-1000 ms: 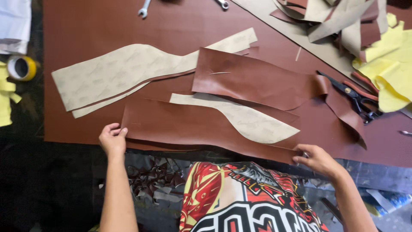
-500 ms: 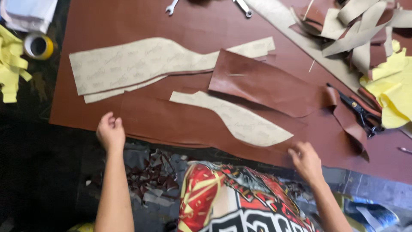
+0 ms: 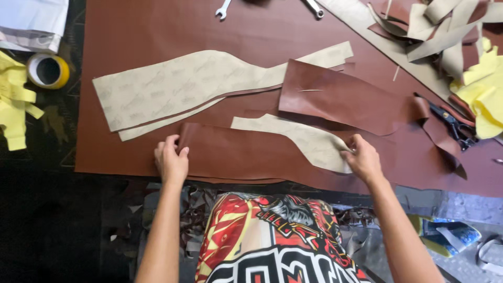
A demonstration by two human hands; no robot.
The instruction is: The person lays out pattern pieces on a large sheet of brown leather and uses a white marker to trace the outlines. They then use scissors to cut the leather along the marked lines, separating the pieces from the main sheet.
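With left hand (image 3: 171,161) pinching strip (image 3: 246,154) end, right hand (image 3: 363,157) flat on pattern (image 3: 298,139): could shift pattern, skew alignment.

Both arms outstretched, left hand (image 3: 171,161) and right hand (image 3: 362,157) palm-down.

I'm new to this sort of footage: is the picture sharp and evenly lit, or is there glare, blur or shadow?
Head view: the left hand, right hand and brown leather strip look fairly sharp; light is soft, with a faint sheen on the folded leather piece; the floor at lower left falls into deep shadow; edges bend slightly, as with a wide lens.
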